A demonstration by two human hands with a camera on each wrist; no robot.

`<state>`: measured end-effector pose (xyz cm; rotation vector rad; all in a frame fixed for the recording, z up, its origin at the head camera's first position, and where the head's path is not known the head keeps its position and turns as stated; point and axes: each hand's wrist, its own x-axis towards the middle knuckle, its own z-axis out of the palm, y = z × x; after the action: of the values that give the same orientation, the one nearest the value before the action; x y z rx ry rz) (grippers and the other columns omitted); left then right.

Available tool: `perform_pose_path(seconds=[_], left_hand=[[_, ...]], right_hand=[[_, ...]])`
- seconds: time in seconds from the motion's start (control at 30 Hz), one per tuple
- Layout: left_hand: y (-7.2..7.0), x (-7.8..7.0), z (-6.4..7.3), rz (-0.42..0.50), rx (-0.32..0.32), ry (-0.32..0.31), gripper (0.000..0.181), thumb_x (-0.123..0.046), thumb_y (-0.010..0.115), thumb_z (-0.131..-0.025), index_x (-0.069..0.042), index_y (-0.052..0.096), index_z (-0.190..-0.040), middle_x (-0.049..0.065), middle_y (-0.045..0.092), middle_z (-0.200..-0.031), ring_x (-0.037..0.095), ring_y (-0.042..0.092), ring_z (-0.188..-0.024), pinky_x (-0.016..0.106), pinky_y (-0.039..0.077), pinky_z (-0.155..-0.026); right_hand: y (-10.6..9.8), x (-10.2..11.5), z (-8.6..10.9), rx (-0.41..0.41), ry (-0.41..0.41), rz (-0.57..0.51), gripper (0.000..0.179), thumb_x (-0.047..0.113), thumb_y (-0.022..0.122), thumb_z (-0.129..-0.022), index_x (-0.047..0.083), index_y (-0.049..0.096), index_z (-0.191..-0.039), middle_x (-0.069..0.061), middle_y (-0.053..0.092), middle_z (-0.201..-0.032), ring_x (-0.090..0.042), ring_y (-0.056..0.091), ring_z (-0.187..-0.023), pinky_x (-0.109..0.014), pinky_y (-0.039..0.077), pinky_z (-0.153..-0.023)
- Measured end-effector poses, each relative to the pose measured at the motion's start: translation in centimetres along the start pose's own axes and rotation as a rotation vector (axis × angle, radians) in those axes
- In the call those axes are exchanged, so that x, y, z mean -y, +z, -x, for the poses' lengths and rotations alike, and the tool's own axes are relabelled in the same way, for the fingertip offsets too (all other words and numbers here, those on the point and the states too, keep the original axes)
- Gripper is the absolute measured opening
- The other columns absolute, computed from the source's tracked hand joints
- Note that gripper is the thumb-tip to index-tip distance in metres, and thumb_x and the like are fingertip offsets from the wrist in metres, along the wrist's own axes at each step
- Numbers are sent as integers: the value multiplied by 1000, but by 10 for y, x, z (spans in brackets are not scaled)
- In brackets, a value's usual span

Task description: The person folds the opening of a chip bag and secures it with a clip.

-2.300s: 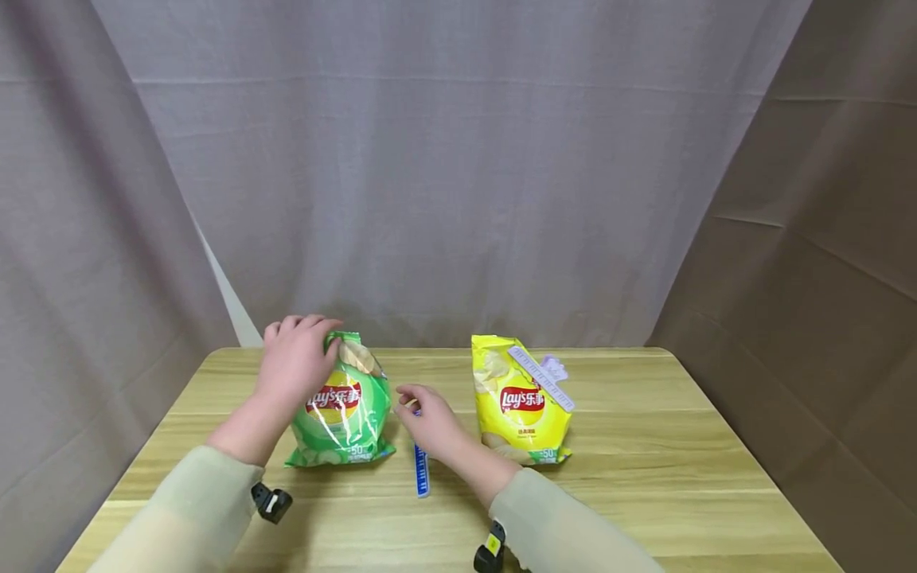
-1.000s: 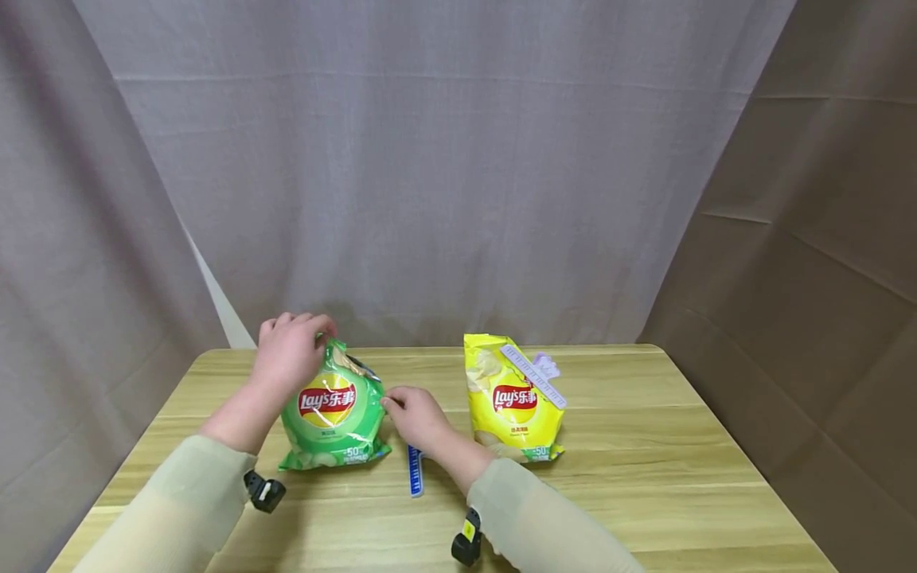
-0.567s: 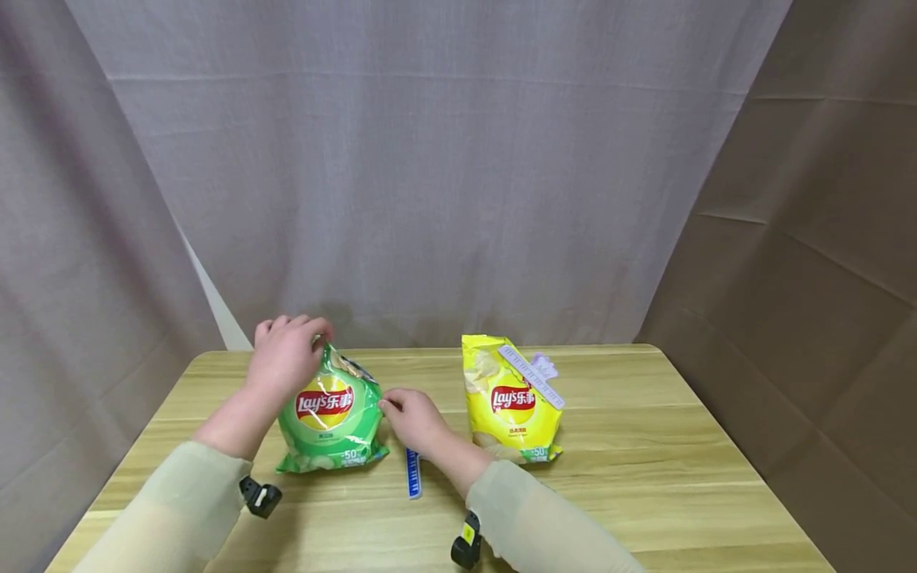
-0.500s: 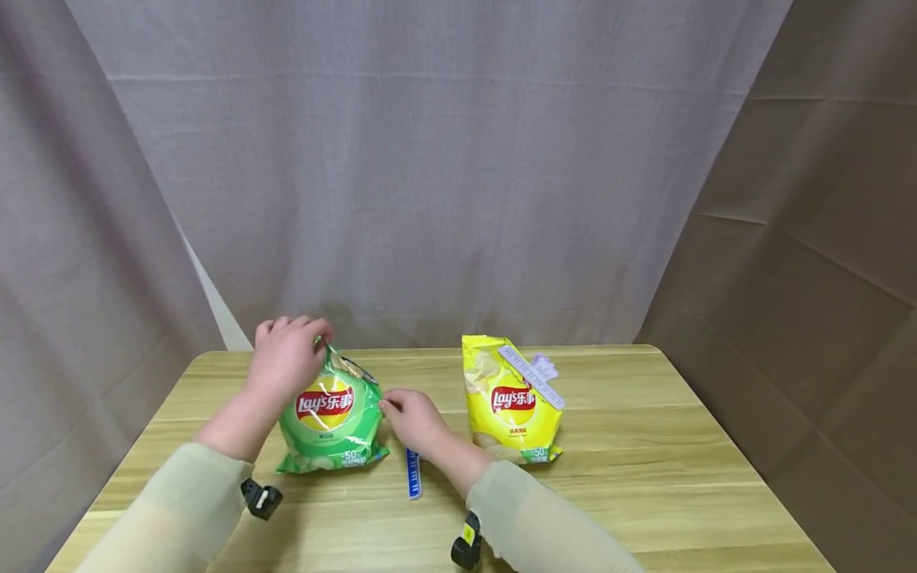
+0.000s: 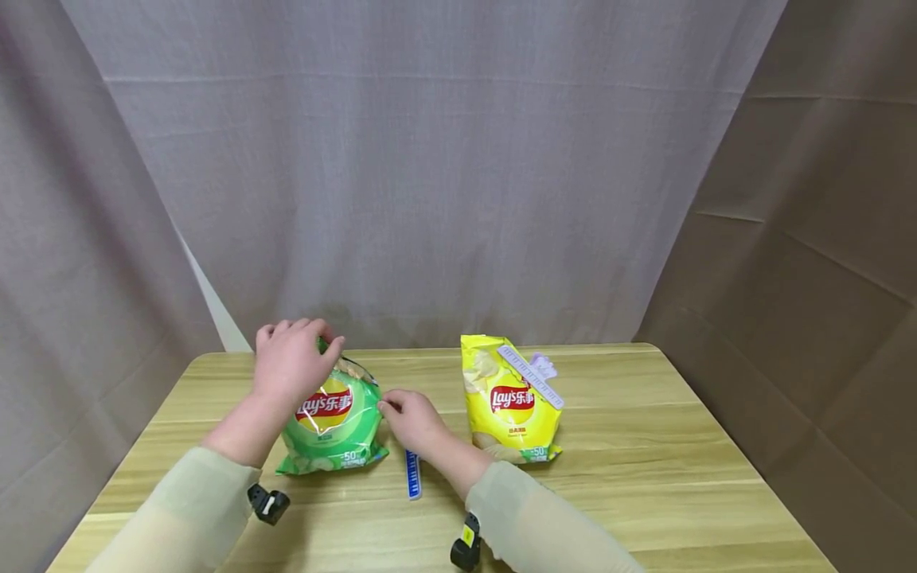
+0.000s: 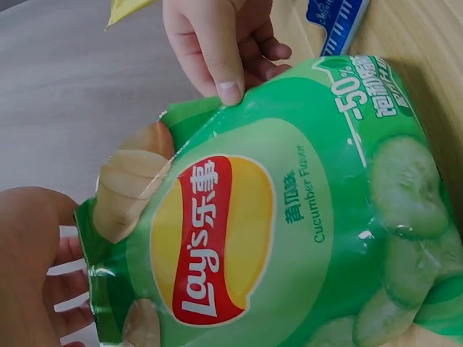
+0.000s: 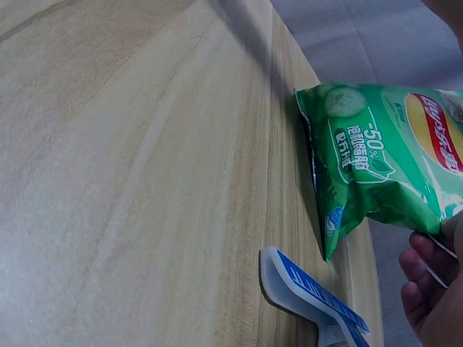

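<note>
Pinching the right edge of the green chip bag (image 5: 335, 430), my right grip (image 5: 415, 418) holds it with the thumb on the front side. My left grip (image 5: 290, 362) is at the upper left corner of this same bag. Its fingers reach behind the top edge, and I cannot tell whether it grasps the bag or only touches it. The green chip bag stands upright on the left half of the worktop (image 5: 637, 485), and on its front I can read "Lay's" and "Cucumber Flavor". Just to the right of it lies a blue clip (image 5: 413, 475), partly covered by my right grip in the head view. More to the right stands a yellow chip bag (image 5: 494, 430), with a lilac clip (image 5: 532, 376) slanting over its upper right corner. Behind the far edge of the worktop hangs a grey curtain (image 5: 458, 199).
</note>
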<state>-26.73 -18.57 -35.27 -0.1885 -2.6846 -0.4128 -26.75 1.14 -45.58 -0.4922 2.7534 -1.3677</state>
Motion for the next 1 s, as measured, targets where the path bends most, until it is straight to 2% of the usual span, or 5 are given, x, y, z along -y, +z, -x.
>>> perform_pose_path(seconds=[0.13, 0.3, 0.47, 0.83, 1.0], left_hand=[[-3, 0, 1, 2, 9, -4, 27, -35, 60, -96, -10, 66, -106, 13, 68, -110, 41, 53, -110, 62, 25, -102], [-7, 4, 3, 21, 35, -37, 37, -36, 61, -95, -7, 63, -118, 18, 66, -118, 43, 51, -113, 63, 23, -103], [-10, 10, 4, 28, 70, -63, 45, -40, 63, -94, -4, 63, -120, 23, 63, -120, 45, 49, -112, 63, 22, -102], [-17, 18, 4, 51, 107, -28, 40, -35, 64, -95, -3, 65, -118, 23, 60, -126, 47, 46, -118, 62, 22, -103], [-20, 19, 4, 83, 134, -24, 35, -30, 63, -96, -4, 66, -119, 21, 59, -128, 46, 44, -122, 63, 20, -105]], right_hand=[[0, 1, 1, 1, -3, -1, 28, 24, 56, -102, 8, 69, -120, -2, 71, -111, -15, 63, -104, -38, 52, -92], [1, -1, 2, -6, -7, 1, 28, 23, 56, -102, 8, 69, -121, -3, 70, -114, -18, 64, -108, -39, 51, -94], [2, -4, 2, -4, 6, -7, 28, 25, 56, -102, 12, 68, -123, 0, 70, -117, -17, 63, -110, -38, 51, -95], [-2, -1, 6, 10, 35, -74, 28, 22, 54, -101, 10, 69, -122, -3, 69, -120, -20, 62, -114, -40, 49, -98], [-4, 1, 6, 36, 56, -127, 36, 32, 49, -104, 10, 66, -126, -1, 69, -117, -18, 63, -108, -41, 51, -94]])
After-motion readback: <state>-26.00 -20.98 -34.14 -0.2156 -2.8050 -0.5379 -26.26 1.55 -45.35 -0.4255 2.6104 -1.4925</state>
